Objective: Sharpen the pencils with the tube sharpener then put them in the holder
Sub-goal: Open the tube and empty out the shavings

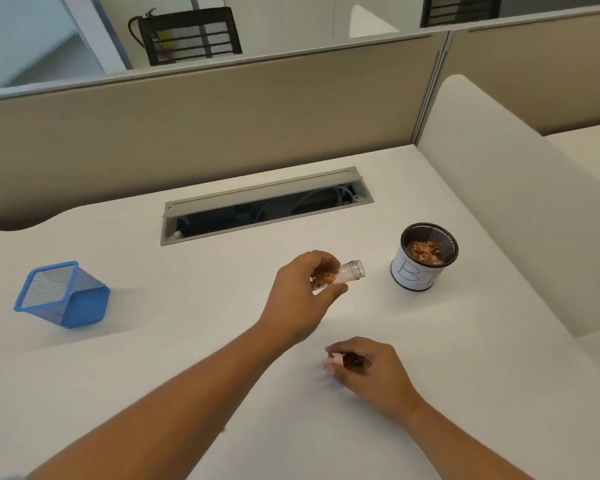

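Left hand (302, 292) above white desk (187, 358), fingers curled around clear sharpener tube (340, 275), open mouth tilted toward round mesh cup (426, 256) of shavings. Right hand (371, 372) pinches pink sharpener cap (336, 360). Blue mesh holder (63, 294) far left, tipped.

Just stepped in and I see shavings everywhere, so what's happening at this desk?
A person is emptying a pencil sharpener. Their left hand holds the clear tube tipped on its side, open mouth pointing toward the round mesh cup, which already holds shavings. Some shavings remain inside the tube. Their right hand rests low on the desk, closed around a small pink piece, probably the sharpener cap. A blue mesh holder sits tilted at the left. No pencils are visible.
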